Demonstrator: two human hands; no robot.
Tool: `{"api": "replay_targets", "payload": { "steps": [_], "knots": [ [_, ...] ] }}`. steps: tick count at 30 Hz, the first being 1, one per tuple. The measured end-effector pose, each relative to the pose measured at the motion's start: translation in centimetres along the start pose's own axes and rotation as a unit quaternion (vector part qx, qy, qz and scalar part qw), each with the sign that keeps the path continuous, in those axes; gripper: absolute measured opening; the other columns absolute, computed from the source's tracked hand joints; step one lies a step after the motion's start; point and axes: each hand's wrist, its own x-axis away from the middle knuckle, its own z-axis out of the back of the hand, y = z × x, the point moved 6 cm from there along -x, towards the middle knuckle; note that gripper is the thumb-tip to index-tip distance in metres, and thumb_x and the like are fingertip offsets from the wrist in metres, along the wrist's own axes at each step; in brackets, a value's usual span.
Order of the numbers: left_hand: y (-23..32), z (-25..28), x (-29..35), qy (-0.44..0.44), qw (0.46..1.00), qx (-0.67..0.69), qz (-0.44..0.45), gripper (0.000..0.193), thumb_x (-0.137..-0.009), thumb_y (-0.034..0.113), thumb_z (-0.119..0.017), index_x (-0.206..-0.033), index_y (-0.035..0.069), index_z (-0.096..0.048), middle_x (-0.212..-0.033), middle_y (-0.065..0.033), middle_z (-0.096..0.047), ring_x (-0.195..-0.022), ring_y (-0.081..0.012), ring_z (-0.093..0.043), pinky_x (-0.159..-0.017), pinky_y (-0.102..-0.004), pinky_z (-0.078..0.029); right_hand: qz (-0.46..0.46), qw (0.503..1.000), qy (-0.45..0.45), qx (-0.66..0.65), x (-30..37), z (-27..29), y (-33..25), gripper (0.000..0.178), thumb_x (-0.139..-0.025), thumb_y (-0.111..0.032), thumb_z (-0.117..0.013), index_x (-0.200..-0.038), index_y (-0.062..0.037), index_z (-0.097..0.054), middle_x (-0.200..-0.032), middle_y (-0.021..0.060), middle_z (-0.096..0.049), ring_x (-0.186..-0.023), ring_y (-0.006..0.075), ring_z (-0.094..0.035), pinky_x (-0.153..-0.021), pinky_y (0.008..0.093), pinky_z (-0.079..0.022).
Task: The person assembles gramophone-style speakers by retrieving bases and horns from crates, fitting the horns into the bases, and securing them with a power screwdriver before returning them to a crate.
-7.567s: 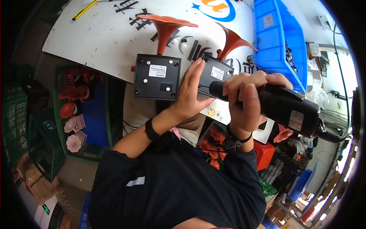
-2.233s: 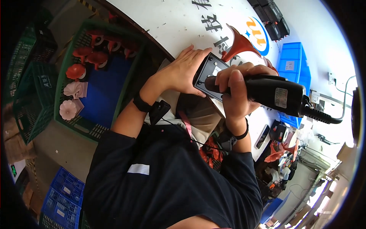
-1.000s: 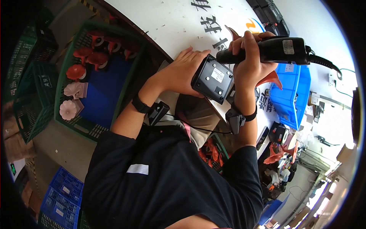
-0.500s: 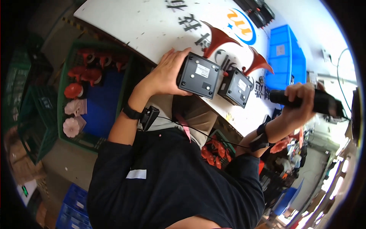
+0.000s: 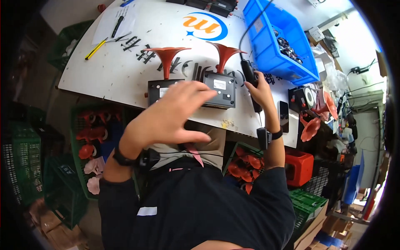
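Observation:
My left hand [image 5: 168,112] is open, fingers stretched and thumb apart, partly in front of two black boxes with red horns. It looks raised above them; whether it touches one I cannot tell. The left black box [image 5: 155,89] is largely hidden behind it, its red horn [image 5: 166,58] pointing away from me. Beside it the right black box [image 5: 225,92] shows a face with a white label and corner screws, with another red horn [image 5: 225,53] beyond. My right hand [image 5: 262,91] is closed round a black electric screwdriver [image 5: 249,73], its thin bit pointing toward the table's near edge.
A blue bin [image 5: 266,46] of small metal parts stands at the back right. A phone [image 5: 283,116] and another horned box [image 5: 303,98] are at the right. A yellow cutter [image 5: 96,49] and pen [image 5: 118,26] lie far left. Green crates [image 5: 77,150] of red horns stand below the table.
My left hand has let go of the left box and lifted off it. My right hand has brought the screwdriver down and inward beside the right box. The view has turned.

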Motion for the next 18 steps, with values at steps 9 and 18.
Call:
{"api": "replay_targets", "payload": {
  "steps": [9,18],
  "knots": [
    [-3.6,-10.1,-12.1,-0.186,0.954,-0.209,0.107,0.118,-0.063,0.053,-0.094,-0.153,-0.001,-0.039,-0.150,-0.0219,-0.047,-0.133,-0.0504,-0.048,-0.109,-0.0701,-0.038,0.235,0.970,0.048,0.045,7.4,0.7,-5.4,0.095,-0.074,-0.017,-0.088,-0.154,-0.0019,-0.038,-0.141,0.0210,-0.058,-0.136,0.0380,-0.051,-0.112,0.0467,-0.042],
    [-4.9,-12.6,-14.1,-0.283,0.937,-0.177,0.106,0.120,-0.052,0.040,-0.094,-0.149,-0.002,-0.037,-0.142,-0.0237,-0.051,-0.123,-0.0515,-0.055,-0.102,-0.0732,-0.045,0.192,0.964,-0.051,-0.176,6.5,-5.1,-3.6,0.122,-0.059,-0.022,-0.093,-0.161,-0.0020,-0.029,-0.150,0.0239,-0.052,-0.140,0.0401,-0.050,-0.116,0.0441,-0.041]
  ]
}}
